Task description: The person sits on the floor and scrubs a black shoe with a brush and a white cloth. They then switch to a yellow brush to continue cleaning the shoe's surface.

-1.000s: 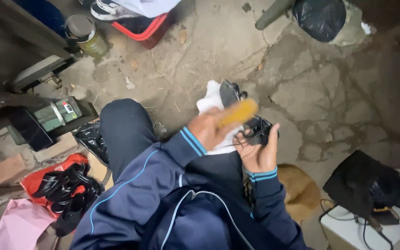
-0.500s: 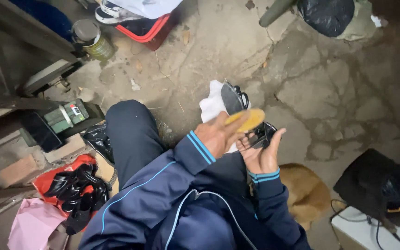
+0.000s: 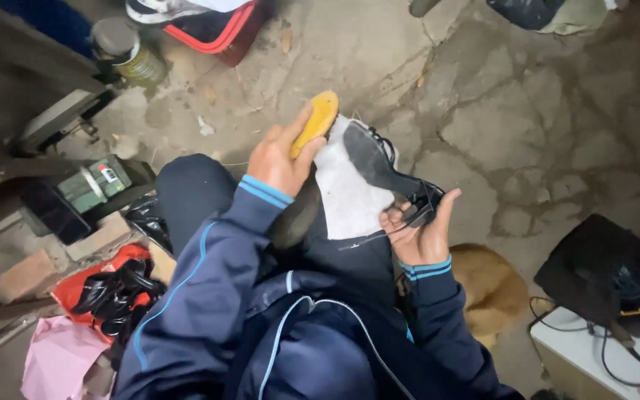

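Cracked concrete floor (image 3: 527, 111); dim daylight

This looks like a rough outdoor or yard workspace, a makeshift shoe-cleaning or repair spot rather than a proper room. The ground (image 3: 527, 126) is bare cracked concrete, stained and littered with scraps. Clutter lies straight on it: a red crate (image 3: 224, 33) with footwear in it, a lidded jar (image 3: 124, 52), a stack of small green boxes (image 3: 94, 181), a red bag of black items (image 3: 109, 289), a pink cloth (image 3: 57, 359). A black bag (image 3: 601, 270) with cables rests on a white box (image 3: 579, 348) to one side
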